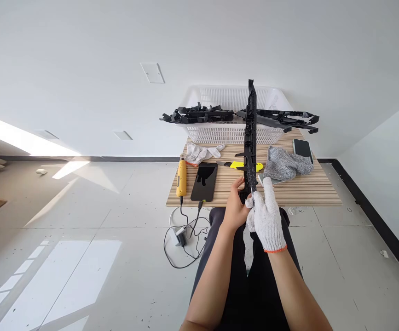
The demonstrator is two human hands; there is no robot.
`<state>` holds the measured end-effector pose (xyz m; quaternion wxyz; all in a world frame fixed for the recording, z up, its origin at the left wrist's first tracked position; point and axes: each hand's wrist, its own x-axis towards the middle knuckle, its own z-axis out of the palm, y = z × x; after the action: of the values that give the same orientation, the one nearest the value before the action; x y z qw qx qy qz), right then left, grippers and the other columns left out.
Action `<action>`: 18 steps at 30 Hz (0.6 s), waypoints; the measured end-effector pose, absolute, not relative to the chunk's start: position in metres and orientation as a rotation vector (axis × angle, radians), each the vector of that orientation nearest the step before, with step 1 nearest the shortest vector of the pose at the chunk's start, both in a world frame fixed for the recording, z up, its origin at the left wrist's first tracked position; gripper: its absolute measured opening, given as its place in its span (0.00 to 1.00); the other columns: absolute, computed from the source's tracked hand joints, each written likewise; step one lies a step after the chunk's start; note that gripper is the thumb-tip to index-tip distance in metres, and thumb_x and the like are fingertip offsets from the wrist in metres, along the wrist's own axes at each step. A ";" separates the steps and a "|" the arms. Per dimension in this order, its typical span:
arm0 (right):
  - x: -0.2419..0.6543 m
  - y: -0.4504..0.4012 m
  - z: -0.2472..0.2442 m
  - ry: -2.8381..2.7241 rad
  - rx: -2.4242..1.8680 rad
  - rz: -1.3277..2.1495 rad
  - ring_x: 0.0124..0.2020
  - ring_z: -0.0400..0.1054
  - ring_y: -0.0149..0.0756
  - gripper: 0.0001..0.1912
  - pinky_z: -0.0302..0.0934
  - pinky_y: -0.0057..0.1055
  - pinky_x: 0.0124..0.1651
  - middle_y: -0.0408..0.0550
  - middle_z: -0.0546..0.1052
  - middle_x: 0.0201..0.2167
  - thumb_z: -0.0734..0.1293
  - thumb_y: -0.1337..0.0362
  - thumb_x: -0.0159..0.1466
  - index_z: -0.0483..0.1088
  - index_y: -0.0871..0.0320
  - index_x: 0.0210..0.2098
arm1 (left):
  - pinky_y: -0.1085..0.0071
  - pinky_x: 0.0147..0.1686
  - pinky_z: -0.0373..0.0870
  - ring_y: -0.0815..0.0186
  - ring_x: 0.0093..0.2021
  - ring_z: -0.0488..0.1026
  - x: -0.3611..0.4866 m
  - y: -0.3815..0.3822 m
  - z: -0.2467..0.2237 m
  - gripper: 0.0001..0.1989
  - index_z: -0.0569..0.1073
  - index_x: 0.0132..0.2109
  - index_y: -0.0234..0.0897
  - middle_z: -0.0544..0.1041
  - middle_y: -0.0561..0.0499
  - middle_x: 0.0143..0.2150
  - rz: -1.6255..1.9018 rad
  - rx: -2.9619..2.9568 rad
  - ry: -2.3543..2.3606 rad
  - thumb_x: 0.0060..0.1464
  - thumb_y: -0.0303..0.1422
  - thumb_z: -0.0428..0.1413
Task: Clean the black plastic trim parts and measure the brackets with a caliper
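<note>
A long black plastic part (251, 124) stands nearly upright over the table's front edge. My bare left hand (236, 207) is closed round its lower end. My right hand (266, 216), in a white knitted glove with an orange cuff, is closed at the same lower end, its forefinger stretched forward. A dark, narrow strip with small marks lies along the part just above the right fingers; what it is I cannot make out. Behind the part lies a yellow utility knife (236, 164) with its blade to the left.
On the slatted table (309, 191) lie a yellow corded tool (182, 178), a black phone (204, 182), a white glove (202, 152), grey gloves (285, 164) and another phone (303, 149). Black parts (202, 115) lie across a white basket (234, 134). Cables (185, 264) are on the floor.
</note>
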<state>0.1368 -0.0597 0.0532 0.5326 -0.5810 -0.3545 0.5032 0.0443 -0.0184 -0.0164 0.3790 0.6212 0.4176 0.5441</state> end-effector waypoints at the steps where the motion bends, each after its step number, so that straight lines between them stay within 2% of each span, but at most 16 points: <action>1: 0.135 -0.060 0.054 -0.818 -1.392 1.198 0.16 0.61 0.25 0.38 0.56 0.23 0.15 0.38 0.75 0.31 0.66 0.50 0.60 0.53 0.45 0.67 | 0.50 0.63 0.64 0.53 0.69 0.62 0.044 -0.018 -0.016 0.27 0.52 0.66 0.42 0.63 0.35 0.68 1.387 1.584 1.066 0.66 0.37 0.53; 7: 0.128 -0.057 0.057 -0.716 -1.421 1.223 0.12 0.58 0.23 0.33 0.52 0.22 0.12 0.38 0.75 0.29 0.66 0.45 0.60 0.60 0.50 0.60 | 0.50 0.64 0.62 0.53 0.70 0.61 0.044 -0.019 -0.015 0.29 0.53 0.66 0.43 0.64 0.36 0.68 1.387 1.566 1.048 0.63 0.35 0.56; 13: 0.130 -0.059 0.061 -0.785 -1.411 1.225 0.13 0.58 0.22 0.35 0.53 0.22 0.13 0.37 0.74 0.29 0.65 0.46 0.62 0.59 0.46 0.66 | 0.50 0.63 0.63 0.52 0.71 0.60 0.043 -0.020 -0.011 0.30 0.52 0.67 0.42 0.62 0.35 0.69 1.361 1.566 1.039 0.63 0.33 0.56; 18: 0.129 -0.058 0.058 -0.700 -1.396 1.255 0.12 0.59 0.23 0.32 0.54 0.22 0.13 0.37 0.74 0.29 0.67 0.47 0.59 0.61 0.51 0.59 | 0.48 0.64 0.62 0.51 0.71 0.60 0.043 -0.020 -0.010 0.32 0.52 0.66 0.42 0.63 0.35 0.69 1.369 1.558 1.030 0.60 0.31 0.58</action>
<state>0.1289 -0.0578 0.0583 0.5389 -0.5869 -0.2942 0.5277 0.0427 -0.0203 -0.0100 0.4014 0.6162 0.4076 0.5413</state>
